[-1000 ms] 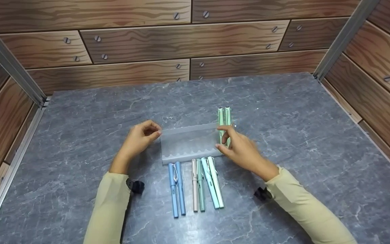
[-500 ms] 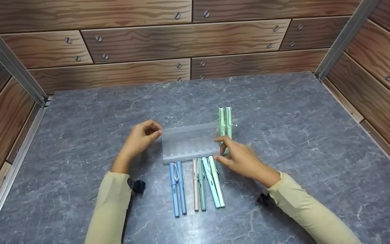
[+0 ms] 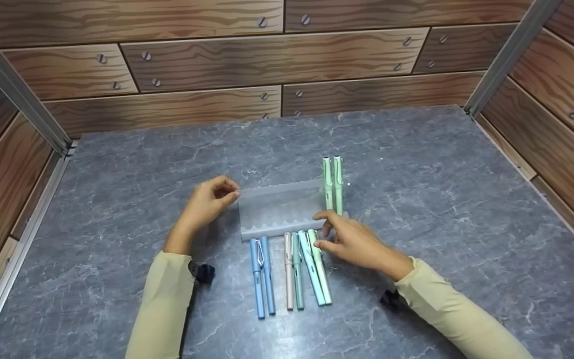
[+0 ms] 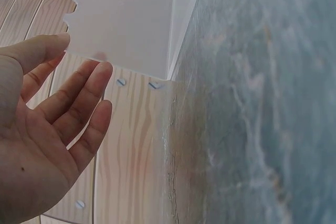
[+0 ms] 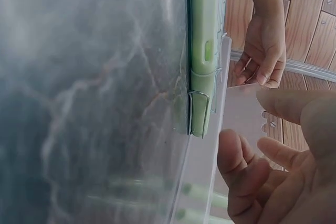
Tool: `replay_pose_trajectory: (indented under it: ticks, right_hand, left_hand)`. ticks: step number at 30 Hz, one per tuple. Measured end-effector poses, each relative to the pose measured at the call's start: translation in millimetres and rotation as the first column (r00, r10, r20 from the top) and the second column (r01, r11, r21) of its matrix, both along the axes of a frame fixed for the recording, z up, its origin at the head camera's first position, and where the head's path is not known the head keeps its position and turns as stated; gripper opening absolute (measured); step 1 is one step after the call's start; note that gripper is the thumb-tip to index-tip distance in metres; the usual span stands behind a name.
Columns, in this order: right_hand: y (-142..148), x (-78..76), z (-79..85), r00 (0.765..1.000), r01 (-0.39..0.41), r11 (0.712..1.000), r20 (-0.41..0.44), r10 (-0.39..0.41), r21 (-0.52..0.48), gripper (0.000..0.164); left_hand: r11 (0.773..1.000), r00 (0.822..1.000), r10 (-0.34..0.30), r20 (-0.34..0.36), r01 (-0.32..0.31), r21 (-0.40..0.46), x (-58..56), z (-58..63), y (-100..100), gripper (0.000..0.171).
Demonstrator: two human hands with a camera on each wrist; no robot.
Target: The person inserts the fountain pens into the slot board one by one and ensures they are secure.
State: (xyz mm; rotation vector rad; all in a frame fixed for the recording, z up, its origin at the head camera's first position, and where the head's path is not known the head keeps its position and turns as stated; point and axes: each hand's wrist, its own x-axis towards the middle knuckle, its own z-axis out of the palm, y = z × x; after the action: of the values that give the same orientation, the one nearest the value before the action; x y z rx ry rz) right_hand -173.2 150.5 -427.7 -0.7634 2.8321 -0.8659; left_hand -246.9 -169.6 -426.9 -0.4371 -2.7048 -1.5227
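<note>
A frosted clear pen tray [image 3: 279,204] with notched edges lies mid-table. My left hand [image 3: 205,207] pinches its left edge between thumb and index finger; in the left wrist view the thumb [image 4: 50,48] meets the notched corner. Two light green pens [image 3: 338,187] lie side by side at the tray's right end. My right hand [image 3: 359,244], fingers loosely bent and holding nothing, hovers by the tray's front right corner. Its thumb is close to the top of a mint green pen [image 3: 323,279]; contact cannot be told. Beside that pen lies an aqua pen [image 3: 312,271].
Further left in front of the tray lie a dark green pen [image 3: 297,279], a grey-beige pen [image 3: 288,279] and two blue pens [image 3: 258,294]. Wood-patterned walls [image 3: 267,60] and metal posts [image 3: 506,60] bound the marbled table [image 3: 142,174].
My right hand has moved down toward me, off the two light green pens in the tray to the upper end of the mint green pen. The left hand stays on the tray.
</note>
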Motion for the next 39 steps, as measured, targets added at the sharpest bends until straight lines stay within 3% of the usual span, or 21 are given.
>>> replay_pose_trajectory:
  ticks: [9,23,39]
  right_hand:
    - [1.1,0.2,-6.9,0.997,-0.025,0.999,0.070,0.021,0.045,0.047]
    - [-0.6,-0.4,-10.3,0.996,-0.038,0.991,0.084,0.027,0.131,0.052]
    - [-4.1,-2.2,-8.0,0.992,-0.027,0.991,0.123,0.010,0.134,0.052]
  left_hand:
    - [1.000,1.000,-0.008,-0.012,0.008,0.006,-0.1,-1.6,-0.1,0.010]
    - [1.000,1.000,-0.018,0.015,0.017,0.013,0.5,0.0,-1.0,0.011]
    - [1.000,1.000,-0.011,-0.013,0.011,0.004,-0.7,-1.0,-0.6,0.010]
